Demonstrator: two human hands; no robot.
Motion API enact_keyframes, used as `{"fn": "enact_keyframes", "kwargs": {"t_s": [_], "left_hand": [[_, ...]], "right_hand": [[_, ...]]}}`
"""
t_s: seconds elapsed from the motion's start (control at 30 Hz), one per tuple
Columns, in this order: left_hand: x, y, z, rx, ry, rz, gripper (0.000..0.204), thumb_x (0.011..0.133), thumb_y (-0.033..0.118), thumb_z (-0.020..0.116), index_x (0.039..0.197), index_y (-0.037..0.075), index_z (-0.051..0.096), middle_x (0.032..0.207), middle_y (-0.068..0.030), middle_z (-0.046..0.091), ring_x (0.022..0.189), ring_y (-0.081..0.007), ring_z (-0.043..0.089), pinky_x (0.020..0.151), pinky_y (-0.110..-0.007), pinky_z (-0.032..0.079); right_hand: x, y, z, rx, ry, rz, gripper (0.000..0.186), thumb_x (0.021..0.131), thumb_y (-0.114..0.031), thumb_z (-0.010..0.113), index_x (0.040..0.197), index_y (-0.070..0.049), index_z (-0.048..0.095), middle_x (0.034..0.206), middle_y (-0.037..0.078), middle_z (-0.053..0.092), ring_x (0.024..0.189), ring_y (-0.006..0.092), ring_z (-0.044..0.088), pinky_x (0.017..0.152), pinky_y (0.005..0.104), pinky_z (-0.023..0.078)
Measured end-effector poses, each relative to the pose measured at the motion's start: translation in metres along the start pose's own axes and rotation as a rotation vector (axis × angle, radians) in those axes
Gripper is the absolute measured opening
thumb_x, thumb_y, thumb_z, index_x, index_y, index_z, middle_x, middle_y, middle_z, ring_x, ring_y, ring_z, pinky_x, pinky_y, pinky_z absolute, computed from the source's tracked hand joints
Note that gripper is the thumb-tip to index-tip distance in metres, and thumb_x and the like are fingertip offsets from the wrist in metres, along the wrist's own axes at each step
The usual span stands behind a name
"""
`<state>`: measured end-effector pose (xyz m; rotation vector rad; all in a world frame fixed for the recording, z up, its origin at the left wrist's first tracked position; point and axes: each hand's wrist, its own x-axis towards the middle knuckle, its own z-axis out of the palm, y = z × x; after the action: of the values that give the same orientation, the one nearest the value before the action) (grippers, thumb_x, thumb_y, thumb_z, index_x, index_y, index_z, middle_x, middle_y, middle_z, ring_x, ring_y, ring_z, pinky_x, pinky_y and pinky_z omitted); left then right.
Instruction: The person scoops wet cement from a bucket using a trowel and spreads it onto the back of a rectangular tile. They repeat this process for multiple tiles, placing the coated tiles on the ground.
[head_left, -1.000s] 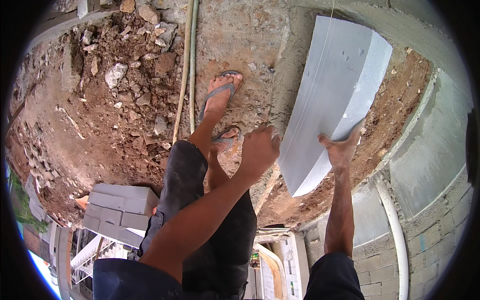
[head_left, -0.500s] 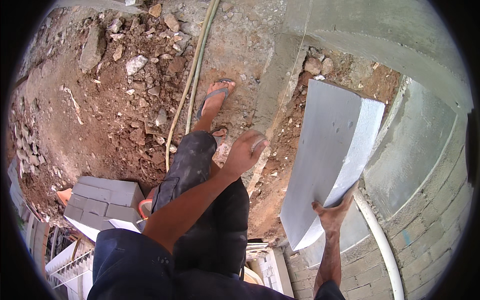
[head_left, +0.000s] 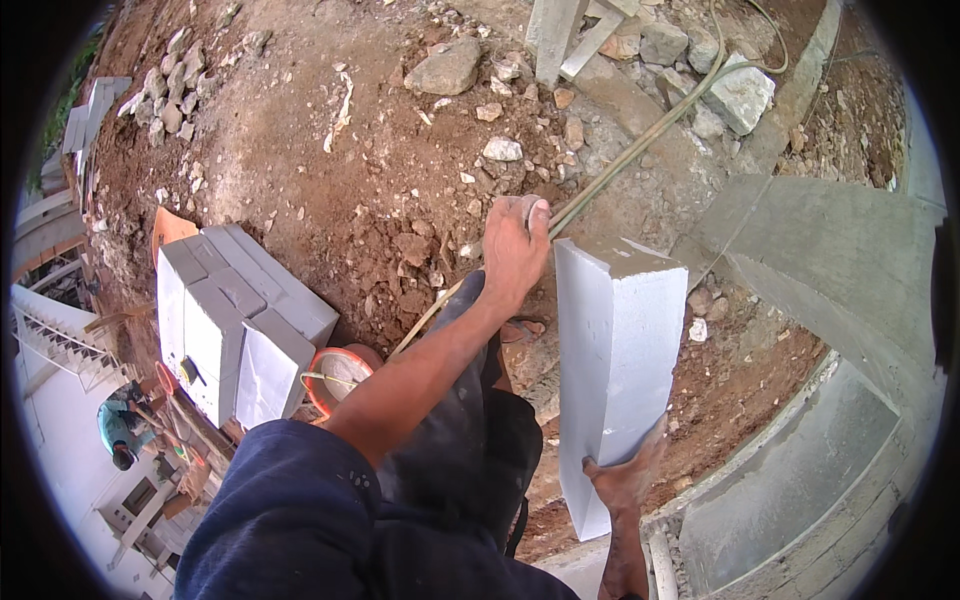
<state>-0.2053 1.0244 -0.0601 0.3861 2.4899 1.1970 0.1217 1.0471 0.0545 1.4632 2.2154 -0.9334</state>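
My left hand (head_left: 515, 252): fingers curled, just beside the block's far corner; contents, I cannot tell. My right hand (head_left: 628, 478): thumb and fingers spread, clamped on the near end of one long grey block (head_left: 638, 350), right of my trousers (head_left: 475, 400).

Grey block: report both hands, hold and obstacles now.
Right hand: grip on grey block, near end. Left hand: curled by its far end, contents unclear. Hoses lie beyond.

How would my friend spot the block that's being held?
Find the dark trousers in the lower middle. Just to their right, the right hand grips the near end of a long, pale block. Unlike the stacked blocks at left, this one is in a hand.
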Motion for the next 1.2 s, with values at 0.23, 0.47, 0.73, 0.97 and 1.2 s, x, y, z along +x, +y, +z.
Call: {"fn": "enact_keyframes", "kwargs": {"t_s": [0.23, 0.47, 0.73, 0.97, 1.2], "left_hand": [[0.094, -0.085, -0.048, 0.391, -0.481, -0.249, 0.048, 0.089, 0.046, 0.057, 0.092, 0.0, 0.072, 0.094, -0.0272, 0.068, 0.104, -0.0387, 0.062, 0.09, -0.045, 0.046], [0.144, -0.145, -0.047, 0.513, -0.689, -0.159, 0.054, 0.088, 0.042, 0.056, 0.105, -0.008, 0.067, 0.108, -0.0297, 0.066, 0.106, -0.0419, 0.063, 0.098, -0.044, 0.046], [0.195, -0.199, -0.091, -0.154, -0.54, -0.799, 0.044, 0.096, 0.034, 0.046, 0.112, -0.004, 0.062, 0.1, -0.0185, 0.067, 0.097, -0.0319, 0.062, 0.089, -0.041, 0.047], [0.283, -0.158, -0.216, -0.134, -0.349, -0.641, 0.052, 0.103, 0.044, 0.04, 0.113, -0.001, 0.064, 0.084, -0.014, 0.065, 0.079, -0.0222, 0.061, 0.077, -0.037, 0.051], [0.349, -0.052, -0.334, 0.047, 0.093, -0.286, 0.092, 0.088, 0.077, 0.044, 0.123, -0.007, 0.055, 0.077, -0.0109, 0.061, 0.073, -0.0162, 0.057, 0.068, -0.031, 0.045]], "right_hand": [[0.033, -0.048, 0.015, -0.153, -0.013, -0.225, 0.13, 0.05, -0.018, 0.088, 0.152, -0.001, 0.01, 0.135, 0.029, 0.031, 0.125, 0.0455, 0.037, 0.106, 0.0541, 0.033], [0.081, -0.115, 0.013, -0.352, -0.035, -0.373, 0.124, 0.053, -0.016, 0.085, 0.152, -0.002, 0.012, 0.127, 0.026, 0.037, 0.116, 0.0434, 0.041, 0.1, 0.055, 0.034], [0.137, -0.191, 0.021, -0.431, -0.145, -0.404, 0.12, 0.056, -0.016, 0.084, 0.151, -0.001, 0.012, 0.128, 0.027, 0.037, 0.118, 0.0459, 0.04, 0.099, 0.058, 0.033], [0.216, -0.251, 0.051, -0.259, -0.116, -0.626, 0.124, 0.053, -0.028, 0.092, 0.147, -0.002, 0.016, 0.132, 0.028, 0.034, 0.117, 0.0459, 0.039, 0.097, 0.0574, 0.032], [0.324, -0.328, 0.121, 0.075, -0.05, -0.775, 0.126, 0.056, -0.027, 0.091, 0.147, 0.004, 0.009, 0.133, 0.03, 0.031, 0.121, 0.0459, 0.037, 0.101, 0.0576, 0.034]]}}
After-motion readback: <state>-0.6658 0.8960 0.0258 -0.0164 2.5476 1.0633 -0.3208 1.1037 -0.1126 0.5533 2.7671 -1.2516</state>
